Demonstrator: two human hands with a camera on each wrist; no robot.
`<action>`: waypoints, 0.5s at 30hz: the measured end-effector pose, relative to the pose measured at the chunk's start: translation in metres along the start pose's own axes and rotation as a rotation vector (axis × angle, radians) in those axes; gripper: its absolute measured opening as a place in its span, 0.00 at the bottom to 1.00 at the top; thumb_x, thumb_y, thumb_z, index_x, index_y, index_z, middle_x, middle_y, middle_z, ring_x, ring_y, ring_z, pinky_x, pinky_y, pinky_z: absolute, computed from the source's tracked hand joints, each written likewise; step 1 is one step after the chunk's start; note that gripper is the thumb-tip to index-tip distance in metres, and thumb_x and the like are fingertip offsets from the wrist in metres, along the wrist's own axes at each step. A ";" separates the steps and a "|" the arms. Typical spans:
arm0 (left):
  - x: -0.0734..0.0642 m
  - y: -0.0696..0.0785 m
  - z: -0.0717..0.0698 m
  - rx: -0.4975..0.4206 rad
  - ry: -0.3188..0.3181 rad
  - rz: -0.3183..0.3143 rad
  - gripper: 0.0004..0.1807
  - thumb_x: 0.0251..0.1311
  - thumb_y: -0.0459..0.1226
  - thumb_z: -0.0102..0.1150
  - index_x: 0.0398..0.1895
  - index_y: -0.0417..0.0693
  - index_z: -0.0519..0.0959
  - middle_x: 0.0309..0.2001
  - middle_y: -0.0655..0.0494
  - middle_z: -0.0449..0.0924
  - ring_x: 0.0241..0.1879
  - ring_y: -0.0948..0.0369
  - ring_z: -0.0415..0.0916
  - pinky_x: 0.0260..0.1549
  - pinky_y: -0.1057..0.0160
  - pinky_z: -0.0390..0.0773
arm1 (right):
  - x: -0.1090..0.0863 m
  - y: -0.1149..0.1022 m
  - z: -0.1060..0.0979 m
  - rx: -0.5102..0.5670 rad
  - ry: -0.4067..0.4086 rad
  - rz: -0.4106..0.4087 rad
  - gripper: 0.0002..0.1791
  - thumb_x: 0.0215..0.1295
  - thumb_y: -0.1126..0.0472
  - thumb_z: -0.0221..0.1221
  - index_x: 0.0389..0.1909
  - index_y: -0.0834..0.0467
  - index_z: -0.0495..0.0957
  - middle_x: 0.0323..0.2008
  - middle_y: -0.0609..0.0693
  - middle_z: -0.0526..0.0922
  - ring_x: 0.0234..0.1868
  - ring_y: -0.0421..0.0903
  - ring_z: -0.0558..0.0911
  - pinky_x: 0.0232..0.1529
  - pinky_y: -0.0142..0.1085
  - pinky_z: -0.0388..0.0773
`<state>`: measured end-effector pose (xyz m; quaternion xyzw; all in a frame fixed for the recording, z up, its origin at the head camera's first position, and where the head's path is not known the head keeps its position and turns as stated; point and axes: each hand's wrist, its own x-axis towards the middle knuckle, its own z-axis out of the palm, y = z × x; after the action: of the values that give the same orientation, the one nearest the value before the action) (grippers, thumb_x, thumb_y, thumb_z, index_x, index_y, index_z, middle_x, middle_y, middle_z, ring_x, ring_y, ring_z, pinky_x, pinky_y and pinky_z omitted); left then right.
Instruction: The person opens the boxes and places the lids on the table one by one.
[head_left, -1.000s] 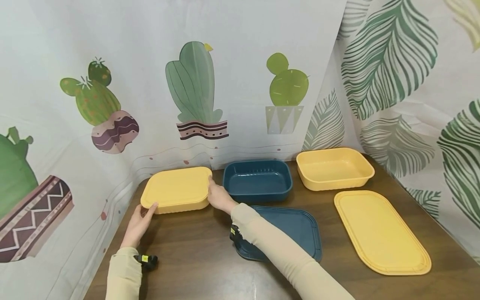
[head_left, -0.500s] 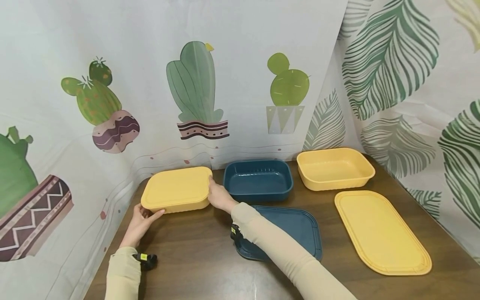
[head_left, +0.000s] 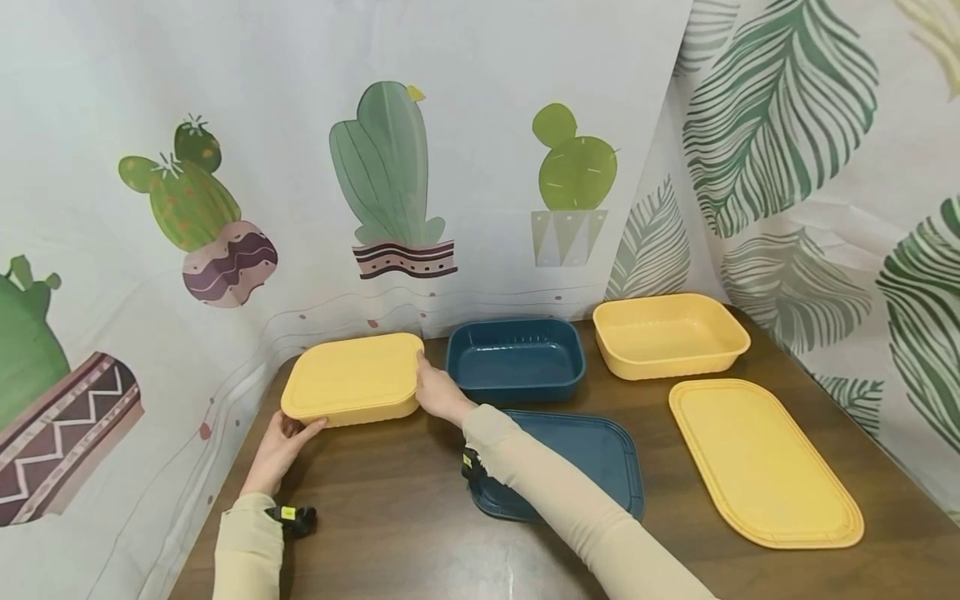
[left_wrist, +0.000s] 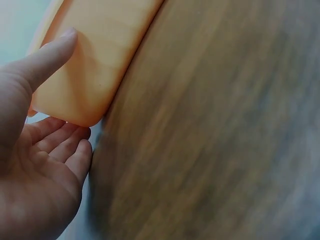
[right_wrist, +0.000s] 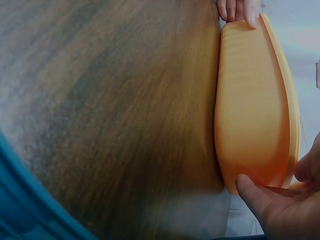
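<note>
A yellow food container [head_left: 352, 379] with its yellow lid on sits at the back left of the wooden table. My left hand [head_left: 276, 450] holds its near left corner. In the left wrist view, the thumb [left_wrist: 57, 52] lies along the side wall and the other fingers bend around the end. At the opposite end, my right hand [head_left: 441, 392] grips the right side. The right wrist view has that thumb [right_wrist: 252, 192] against the front wall near the corner, below the lid's rim; the far fingertips are partly hidden.
A dark blue container [head_left: 517, 354] without a lid stands right of the held one, then an open yellow container [head_left: 667, 337]. A blue lid [head_left: 592, 458] lies partly under the right sleeve. Another yellow lid [head_left: 765, 462] lies at the right. A printed curtain [head_left: 487, 167] backs the table.
My left thumb has slid from the lid's front edge down onto the container's front wall. The right hand and the container have stayed in place.
</note>
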<state>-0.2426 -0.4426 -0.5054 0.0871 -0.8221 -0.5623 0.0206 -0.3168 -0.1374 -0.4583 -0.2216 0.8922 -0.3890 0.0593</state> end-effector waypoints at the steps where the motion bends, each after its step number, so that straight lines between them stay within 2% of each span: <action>1: 0.000 0.000 0.000 0.000 0.000 -0.006 0.52 0.64 0.43 0.68 0.77 0.35 0.42 0.77 0.33 0.47 0.77 0.42 0.44 0.73 0.43 0.50 | 0.000 0.000 0.000 0.005 -0.002 0.001 0.30 0.83 0.61 0.39 0.79 0.66 0.46 0.71 0.60 0.69 0.57 0.45 0.79 0.59 0.38 0.75; 2: 0.000 0.000 0.000 0.001 0.001 -0.011 0.52 0.64 0.42 0.68 0.77 0.34 0.42 0.77 0.33 0.47 0.77 0.42 0.44 0.73 0.43 0.49 | 0.000 0.001 0.000 0.011 -0.004 0.002 0.30 0.83 0.61 0.39 0.79 0.66 0.46 0.70 0.60 0.69 0.56 0.45 0.79 0.58 0.38 0.76; 5: -0.001 0.000 0.000 0.009 0.003 -0.021 0.53 0.64 0.43 0.68 0.77 0.34 0.42 0.78 0.33 0.45 0.77 0.42 0.43 0.73 0.43 0.49 | 0.001 0.001 0.001 0.023 0.005 -0.001 0.29 0.83 0.61 0.39 0.79 0.66 0.47 0.71 0.61 0.67 0.64 0.47 0.75 0.64 0.39 0.72; 9: -0.001 -0.001 0.001 0.014 0.006 -0.021 0.55 0.63 0.46 0.69 0.78 0.36 0.41 0.78 0.35 0.45 0.78 0.43 0.43 0.73 0.43 0.49 | 0.001 0.003 0.004 0.033 0.038 -0.007 0.28 0.83 0.61 0.37 0.78 0.66 0.49 0.75 0.62 0.60 0.75 0.53 0.61 0.73 0.42 0.59; 12: -0.001 -0.003 0.001 0.011 0.008 -0.017 0.56 0.63 0.47 0.69 0.79 0.37 0.40 0.78 0.36 0.44 0.78 0.44 0.43 0.73 0.44 0.49 | 0.001 0.002 0.007 0.068 0.060 -0.011 0.28 0.83 0.60 0.37 0.79 0.64 0.50 0.77 0.62 0.55 0.78 0.54 0.54 0.75 0.45 0.54; 15: -0.001 -0.003 0.001 0.011 0.014 -0.013 0.56 0.63 0.47 0.69 0.78 0.37 0.40 0.78 0.35 0.44 0.78 0.43 0.43 0.73 0.43 0.49 | 0.000 -0.002 0.006 0.114 0.068 -0.014 0.29 0.83 0.57 0.38 0.79 0.62 0.50 0.78 0.61 0.50 0.78 0.54 0.51 0.75 0.47 0.52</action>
<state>-0.2415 -0.4431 -0.5086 0.0963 -0.8244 -0.5574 0.0221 -0.3145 -0.1423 -0.4609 -0.2109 0.8685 -0.4469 0.0389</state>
